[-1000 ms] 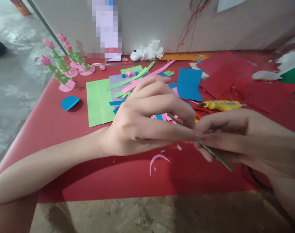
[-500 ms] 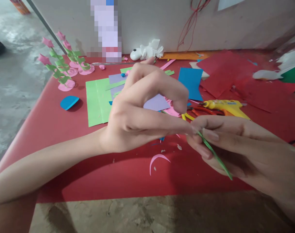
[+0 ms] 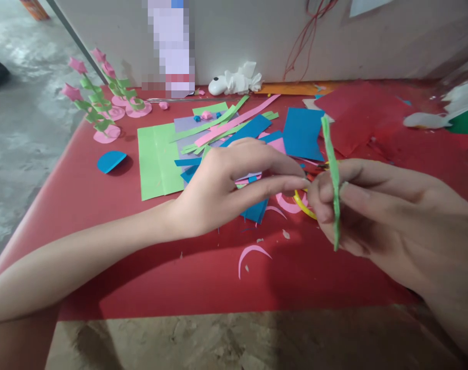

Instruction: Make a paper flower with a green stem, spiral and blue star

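My right hand (image 3: 376, 216) pinches a thin green paper stem (image 3: 332, 169) between thumb and fingers, holding it nearly upright above the red table (image 3: 141, 277). My left hand (image 3: 234, 187) hovers just left of it, fingers stretched out toward the right hand, with its fingertips almost touching the right thumb and nothing in its grasp. Beneath both hands lie pink and blue paper scraps and a yellow scissor handle (image 3: 301, 204). A curved pink paper sliver (image 3: 251, 253) rests on the table in front of the hands.
A green paper sheet (image 3: 156, 159), blue sheets (image 3: 303, 132), red sheets (image 3: 357, 115) and green and pink strips cover the table's middle and back. Finished pink paper flowers on green stems (image 3: 97, 97) stand at the back left. A blue disc (image 3: 110, 161) lies near the left edge.
My right hand swung the green stem from a low slant to nearly upright. My left hand let go of the stem, lowered and flattened its fingers.
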`<action>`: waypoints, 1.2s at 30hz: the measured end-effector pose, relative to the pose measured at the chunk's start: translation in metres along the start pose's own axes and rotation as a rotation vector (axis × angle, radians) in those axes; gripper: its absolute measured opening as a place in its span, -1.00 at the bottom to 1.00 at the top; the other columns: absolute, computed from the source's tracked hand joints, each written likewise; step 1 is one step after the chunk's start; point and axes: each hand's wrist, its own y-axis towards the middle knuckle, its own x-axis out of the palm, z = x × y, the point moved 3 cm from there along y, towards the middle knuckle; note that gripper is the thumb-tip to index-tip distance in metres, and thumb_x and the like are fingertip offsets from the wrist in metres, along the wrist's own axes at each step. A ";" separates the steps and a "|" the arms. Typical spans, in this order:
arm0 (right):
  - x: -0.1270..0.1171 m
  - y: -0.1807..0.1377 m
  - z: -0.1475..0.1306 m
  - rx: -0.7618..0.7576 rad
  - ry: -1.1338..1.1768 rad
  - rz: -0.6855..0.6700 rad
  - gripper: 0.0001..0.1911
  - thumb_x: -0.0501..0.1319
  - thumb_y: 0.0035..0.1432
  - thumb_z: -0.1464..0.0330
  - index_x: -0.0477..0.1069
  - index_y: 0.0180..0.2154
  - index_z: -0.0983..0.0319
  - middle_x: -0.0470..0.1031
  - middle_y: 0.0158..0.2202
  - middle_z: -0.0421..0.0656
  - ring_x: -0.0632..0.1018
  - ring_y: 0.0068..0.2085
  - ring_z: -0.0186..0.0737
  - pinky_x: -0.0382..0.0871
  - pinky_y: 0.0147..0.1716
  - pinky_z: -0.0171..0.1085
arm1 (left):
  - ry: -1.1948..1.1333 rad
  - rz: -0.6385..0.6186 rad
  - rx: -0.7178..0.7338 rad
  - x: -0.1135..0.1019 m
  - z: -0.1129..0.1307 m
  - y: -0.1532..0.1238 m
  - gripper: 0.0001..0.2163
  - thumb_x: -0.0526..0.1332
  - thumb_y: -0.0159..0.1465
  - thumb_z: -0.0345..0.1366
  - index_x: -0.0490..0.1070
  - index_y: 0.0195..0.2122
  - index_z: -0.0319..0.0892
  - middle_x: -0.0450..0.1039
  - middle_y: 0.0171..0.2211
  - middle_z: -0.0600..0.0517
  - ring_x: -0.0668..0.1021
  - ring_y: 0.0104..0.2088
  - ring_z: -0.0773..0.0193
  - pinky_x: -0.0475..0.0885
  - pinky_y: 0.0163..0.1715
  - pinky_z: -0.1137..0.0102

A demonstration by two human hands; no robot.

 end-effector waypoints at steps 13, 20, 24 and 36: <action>0.010 -0.011 -0.005 -0.377 -0.481 0.128 -0.96 0.16 0.17 0.35 0.38 -0.32 0.14 0.40 -0.59 -0.35 0.40 -0.63 -0.56 0.30 -0.70 -0.61 | -0.088 0.071 -0.071 0.005 0.011 -0.002 -0.92 0.25 0.16 -0.47 0.42 -0.46 -0.19 0.54 -0.51 0.15 0.53 -0.47 0.43 0.47 -0.39 0.47; 0.015 -0.017 -0.012 -0.430 -0.683 0.277 -0.93 0.15 0.15 0.36 0.39 -0.33 0.19 0.41 -0.56 -0.34 0.43 -0.59 -0.60 0.35 -0.60 -0.64 | 0.014 0.046 -0.117 0.003 0.010 -0.002 -0.93 0.26 0.15 -0.45 0.44 -0.46 -0.19 0.55 -0.48 0.16 0.55 -0.45 0.44 0.49 -0.31 0.46; 0.017 -0.018 -0.013 -0.443 -0.782 0.297 -0.93 0.16 0.15 0.35 0.39 -0.34 0.19 0.40 -0.59 -0.36 0.41 -0.59 -0.64 0.35 -0.55 -0.68 | 0.071 0.006 -0.124 0.004 0.011 -0.002 -0.91 0.25 0.14 -0.47 0.42 -0.48 -0.19 0.54 -0.49 0.16 0.54 -0.47 0.44 0.48 -0.20 0.43; 0.019 -0.018 -0.009 -0.452 -0.676 0.218 -0.95 0.13 0.16 0.40 0.36 -0.36 0.18 0.40 -0.58 -0.37 0.43 -0.59 -0.64 0.33 -0.58 -0.72 | -0.063 -0.023 -0.180 0.006 0.013 -0.002 -0.87 0.21 0.09 -0.56 0.34 -0.53 -0.23 0.44 -0.54 0.16 0.45 -0.51 0.49 0.41 -0.40 0.49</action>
